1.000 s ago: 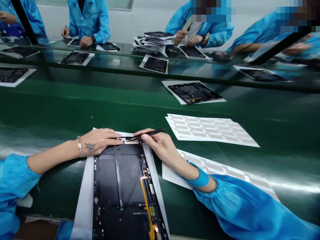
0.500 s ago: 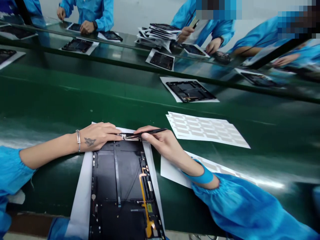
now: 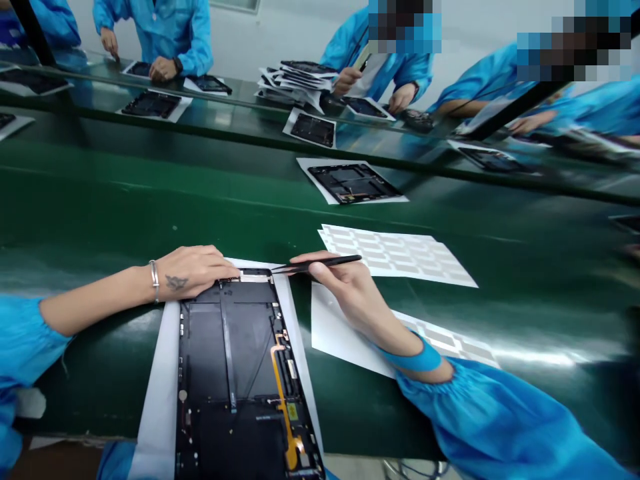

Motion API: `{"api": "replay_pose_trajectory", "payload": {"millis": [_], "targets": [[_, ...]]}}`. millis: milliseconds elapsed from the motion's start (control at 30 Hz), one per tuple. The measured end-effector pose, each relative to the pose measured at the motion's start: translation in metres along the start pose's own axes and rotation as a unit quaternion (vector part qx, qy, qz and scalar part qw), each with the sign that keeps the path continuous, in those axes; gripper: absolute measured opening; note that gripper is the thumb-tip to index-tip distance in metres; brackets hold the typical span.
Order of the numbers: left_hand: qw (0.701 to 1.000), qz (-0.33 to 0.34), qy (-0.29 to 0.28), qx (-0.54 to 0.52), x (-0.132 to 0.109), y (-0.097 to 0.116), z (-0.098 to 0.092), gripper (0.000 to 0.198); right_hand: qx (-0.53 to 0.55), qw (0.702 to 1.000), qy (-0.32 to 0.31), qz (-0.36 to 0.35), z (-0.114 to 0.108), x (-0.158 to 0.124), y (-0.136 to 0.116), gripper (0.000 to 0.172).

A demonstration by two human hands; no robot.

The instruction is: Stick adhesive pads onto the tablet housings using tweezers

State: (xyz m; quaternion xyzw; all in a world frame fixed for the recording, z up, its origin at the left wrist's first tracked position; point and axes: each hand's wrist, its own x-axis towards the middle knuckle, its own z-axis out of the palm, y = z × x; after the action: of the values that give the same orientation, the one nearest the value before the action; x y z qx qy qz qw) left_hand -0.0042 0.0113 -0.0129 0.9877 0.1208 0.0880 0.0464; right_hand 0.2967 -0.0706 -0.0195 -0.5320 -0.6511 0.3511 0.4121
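Note:
My left hand [image 3: 193, 272] lies flat across the top edge of a black tablet back housing [image 3: 235, 353], its fingertips at a small bright part on that edge. The housing has an orange flexible cable [image 3: 280, 390] along its right side and rests on a white paper sheet [image 3: 160, 393]. My right hand [image 3: 345, 290] holds black tweezers [image 3: 325, 264] like a pen. Their fine tips sit just above the housing's top edge, close to my left fingertips. Nothing shows in my left hand.
A green conveyor belt [image 3: 100, 200] runs crosswise. Two white sheets of label pads [image 3: 395, 252] lie to the right, one partly under my right forearm. Another housing on paper [image 3: 353, 181] lies beyond. Past a glass divider [image 3: 225, 100], co-workers in blue handle more housings.
My right hand and tweezers have shifted right, away from my left fingertips, and the tips have drawn back from the small part. The whole view has swung slightly.

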Motion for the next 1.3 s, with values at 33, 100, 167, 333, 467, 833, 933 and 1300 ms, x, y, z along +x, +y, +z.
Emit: {"api": "replay_pose_trajectory", "payload": {"millis": [33, 100, 167, 333, 467, 833, 933, 1300], "targets": [[1.000, -0.011, -0.006, 0.004, 0.007, -0.001, -0.003, 0.034, 0.024, 0.999, 0.025, 0.003, 0.002, -0.001, 0.002, 0.042], [0.999, -0.045, -0.031, 0.003, 0.023, -0.002, -0.009, 0.025, 0.058, 0.996, 0.060, 0.005, 0.006, -0.002, 0.007, 0.042], [0.994, -0.076, -0.075, -0.019, 0.042, -0.005, -0.014, 0.013, 0.069, 0.995, 0.076, 0.003, 0.007, -0.001, 0.010, 0.043], [0.975, -0.099, -0.173, -0.095, 0.081, -0.012, -0.016, 0.006, 0.045, 0.994, 0.093, -0.020, 0.008, -0.001, 0.008, 0.042], [0.973, -0.148, -0.165, -0.061, 0.095, -0.010, -0.006, 0.025, -0.025, 0.991, 0.086, -0.100, 0.013, -0.010, -0.004, 0.034], [0.956, -0.090, -0.040, -0.277, 0.047, -0.019, -0.004, 0.021, -0.297, 0.908, -0.112, -0.273, 0.043, -0.004, -0.009, 0.035], [0.955, -0.094, -0.010, -0.280, 0.037, -0.017, 0.000, 0.024, -0.340, 0.897, -0.098, -0.264, 0.033, -0.009, -0.004, 0.036], [0.931, -0.089, 0.005, -0.354, 0.037, -0.020, 0.005, 0.028, -0.327, 0.890, -0.087, -0.305, 0.034, 0.012, -0.012, 0.027]]}}
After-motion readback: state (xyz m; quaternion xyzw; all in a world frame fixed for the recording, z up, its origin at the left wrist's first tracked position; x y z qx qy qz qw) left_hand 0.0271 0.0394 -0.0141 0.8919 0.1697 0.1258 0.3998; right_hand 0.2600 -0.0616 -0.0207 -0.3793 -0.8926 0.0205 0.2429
